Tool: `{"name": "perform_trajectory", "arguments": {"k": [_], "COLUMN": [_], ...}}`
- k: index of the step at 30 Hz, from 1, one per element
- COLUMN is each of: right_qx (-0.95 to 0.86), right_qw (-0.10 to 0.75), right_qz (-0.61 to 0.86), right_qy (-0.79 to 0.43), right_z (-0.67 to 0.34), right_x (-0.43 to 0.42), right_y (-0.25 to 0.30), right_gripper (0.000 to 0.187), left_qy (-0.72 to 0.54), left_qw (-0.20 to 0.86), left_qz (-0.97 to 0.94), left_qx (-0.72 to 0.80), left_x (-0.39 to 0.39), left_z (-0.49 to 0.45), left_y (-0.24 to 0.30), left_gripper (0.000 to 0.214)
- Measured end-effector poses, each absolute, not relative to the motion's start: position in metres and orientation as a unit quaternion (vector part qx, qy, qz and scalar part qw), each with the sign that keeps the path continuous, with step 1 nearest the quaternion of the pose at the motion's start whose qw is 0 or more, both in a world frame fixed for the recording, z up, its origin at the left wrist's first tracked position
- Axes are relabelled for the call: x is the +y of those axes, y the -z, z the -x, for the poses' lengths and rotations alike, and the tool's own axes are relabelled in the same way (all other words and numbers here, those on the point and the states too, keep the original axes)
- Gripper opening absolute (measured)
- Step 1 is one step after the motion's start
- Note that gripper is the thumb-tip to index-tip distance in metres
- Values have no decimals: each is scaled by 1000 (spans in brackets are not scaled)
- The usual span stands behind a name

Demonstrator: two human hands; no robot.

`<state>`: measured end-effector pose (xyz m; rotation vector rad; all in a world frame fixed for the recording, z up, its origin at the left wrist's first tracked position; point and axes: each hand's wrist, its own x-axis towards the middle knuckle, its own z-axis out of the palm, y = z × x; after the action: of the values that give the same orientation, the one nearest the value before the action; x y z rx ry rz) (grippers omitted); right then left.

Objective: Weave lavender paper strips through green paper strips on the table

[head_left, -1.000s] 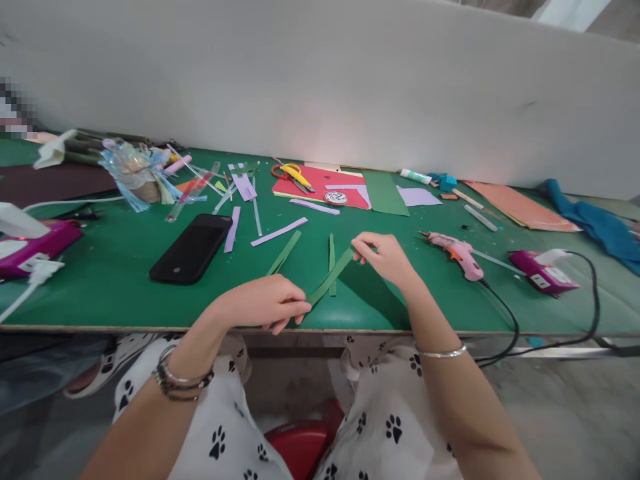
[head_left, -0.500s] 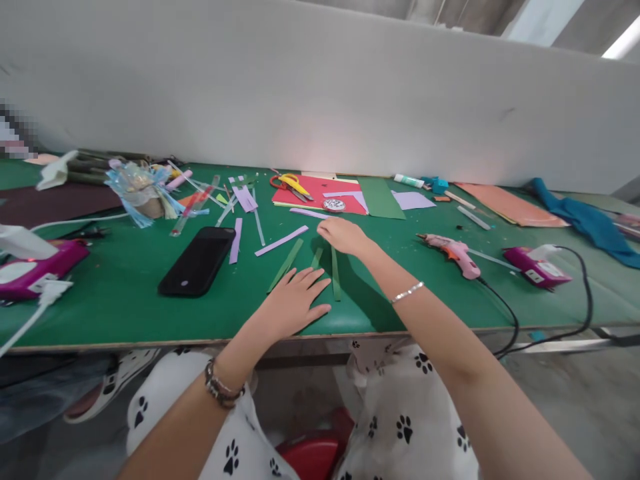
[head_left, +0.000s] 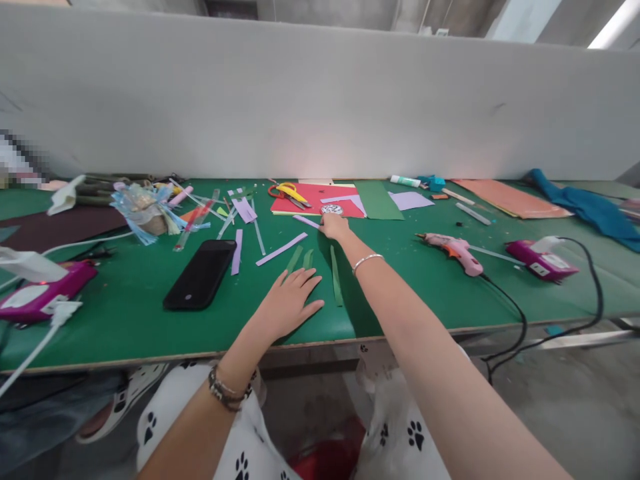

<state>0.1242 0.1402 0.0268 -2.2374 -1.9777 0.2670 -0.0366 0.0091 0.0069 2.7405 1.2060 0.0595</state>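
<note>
My left hand (head_left: 293, 301) lies flat on the green table (head_left: 125, 313), fingers spread, holding nothing. Its fingertips rest over the near ends of two green paper strips (head_left: 300, 259). A third green strip (head_left: 336, 281) lies just to its right. My right hand (head_left: 334, 227) is stretched far forward with its fingers bunched on the end of a lilac paper strip (head_left: 304, 221). Just beyond it is a small round tape roll (head_left: 331, 209) lying on red paper (head_left: 320, 197).
A black phone (head_left: 201, 273) lies left of my hands. Yellow-handled scissors (head_left: 287, 191) rest on the red paper. A pink glue gun (head_left: 455, 248) and a magenta one (head_left: 540, 259) with black cords lie to the right. Another magenta glue gun (head_left: 45, 293) sits far left, with scattered strips behind.
Both hands let go of the green strip held a second ago. My left hand flattened on the table. My right hand reached forward to the lilac strip.
</note>
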Motion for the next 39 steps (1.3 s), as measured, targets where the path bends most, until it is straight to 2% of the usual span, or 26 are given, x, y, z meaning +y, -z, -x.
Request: {"name": "perform_trajectory", "arguments": {"k": [8, 15, 18, 20, 22, 24, 27, 30, 33, 37, 39], "right_qx": [-609, -580, -578, -556, -586, -631, -705, -739, -751, -762, -763], "right_qw": [185, 347, 416, 506, 525, 500, 403, 334, 310, 287, 308], "right_qz": [759, 690, 622, 494, 397, 348, 336, 352, 371, 393, 415], "right_qy": [-136, -259, -326, -437, -472, -481, -478, -467, -449, -427, -388], "right_z": [-133, -146, -146, -143, -141, -138, -132, -128, -126, -127, -126], "right_x": [132, 121, 95, 69, 42, 19, -1, -5, -3, 0, 2], "right_y": [-24, -46, -62, -70, -76, -81, -84, -81, -75, -67, -64], "right_gripper": [19, 12, 9, 7, 10, 11, 8, 5, 5, 4, 5], "left_qy": [-38, -114, -183, -257, -344, -420, -455, -440, -474, -490, -494], "left_qw": [60, 21, 60, 96, 140, 189, 302, 437, 495, 465, 417], "left_qz": [-909, -880, -869, -851, -817, -774, -738, -710, -655, -620, -635], "left_qx": [411, 460, 455, 447, 441, 435, 396, 334, 317, 399, 423], "left_x": [11, 14, 15, 16, 19, 22, 25, 23, 20, 20, 20], "left_z": [38, 38, 37, 37, 38, 41, 47, 50, 47, 42, 42], "left_y": [-7, -2, -2, -2, -2, -4, -9, -16, -20, -18, -18], "left_gripper": [43, 38, 37, 40, 49, 64, 83, 75, 72, 49, 41]}}
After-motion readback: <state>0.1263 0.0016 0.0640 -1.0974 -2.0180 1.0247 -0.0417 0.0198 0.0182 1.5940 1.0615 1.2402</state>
